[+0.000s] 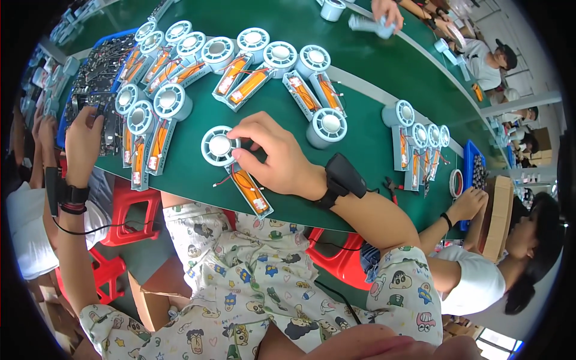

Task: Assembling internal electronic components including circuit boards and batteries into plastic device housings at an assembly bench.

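My right hand (270, 153) grips the rim of a light blue handheld fan (217, 146), thumb and fingers on the right side of its round head. The fan lies with its handle open toward me, showing an orange battery (251, 193), thin red wires and a white connector. At the left, my left hand (83, 141) reaches to the near part of a blue tray (65, 120) full of small black wired parts. Its fingers are curled and close together; whatever they hold is hidden. Near it stand several more open fans (140, 117).
More opened fans (279, 55) lie across the green table (198, 111), with another group (420, 137) at the right. Red-handled pliers (392, 191) and a roll of tape (456, 183) lie near the right edge. Co-workers sit on both sides; one person's hand (387, 15) works across the table.
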`<action>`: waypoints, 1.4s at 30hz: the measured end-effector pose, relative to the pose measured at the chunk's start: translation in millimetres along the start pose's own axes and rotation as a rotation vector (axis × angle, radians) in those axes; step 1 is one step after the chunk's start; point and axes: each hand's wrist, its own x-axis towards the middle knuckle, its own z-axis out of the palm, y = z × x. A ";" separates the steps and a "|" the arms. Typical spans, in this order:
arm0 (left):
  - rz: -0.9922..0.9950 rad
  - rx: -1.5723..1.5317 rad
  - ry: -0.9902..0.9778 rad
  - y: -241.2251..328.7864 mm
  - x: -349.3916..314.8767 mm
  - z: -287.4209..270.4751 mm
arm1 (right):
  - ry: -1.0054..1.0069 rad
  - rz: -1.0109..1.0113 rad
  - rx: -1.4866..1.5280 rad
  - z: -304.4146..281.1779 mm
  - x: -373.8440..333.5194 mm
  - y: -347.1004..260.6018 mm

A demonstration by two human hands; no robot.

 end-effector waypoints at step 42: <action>-0.193 -1.689 -0.267 172.1 -243.0 62.9 | -0.291 0.087 0.198 6.4 -2.1 -39.4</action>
